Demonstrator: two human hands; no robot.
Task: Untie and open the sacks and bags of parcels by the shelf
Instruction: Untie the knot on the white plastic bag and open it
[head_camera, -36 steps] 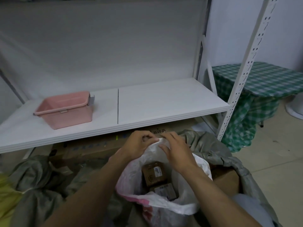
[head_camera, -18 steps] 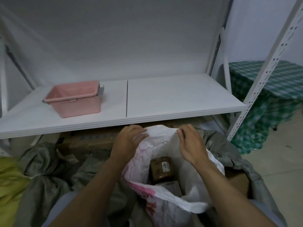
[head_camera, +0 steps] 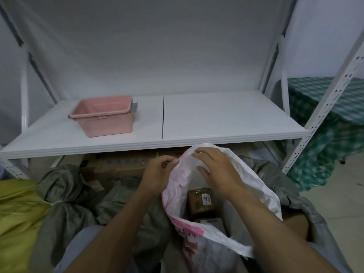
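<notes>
A white bag (head_camera: 206, 247) stands open at 6 o'clock among grey sacks (head_camera: 65, 194), brown parcels (head_camera: 200, 201) inside; the left hand (head_camera: 157, 174) pinches its rim at 9 o'clock, the right hand (head_camera: 218, 168) lies straight-fingered on its far wall. Beyond, at 10 o'clock, a pink basket (head_camera: 102, 117) sits on the shelf (head_camera: 226, 117)

- Bag (head_camera: 250, 174) under the right fingers (head_camera: 204, 152): thin white plastic, crinkled, faintly glossy (pink print near the left fingers (head_camera: 167, 161)).
- Parcel (head_camera: 201, 201) below the fingers: brown, shiny tape wrap.
- Sacks (head_camera: 65, 196) left of the fingers: grey-green woven cloth, matt.
- Shelf board (head_camera: 216, 115) beyond the fingertips: smooth, matt white.
- Basket (head_camera: 102, 123) beyond the left fingers: pink plastic.
</notes>
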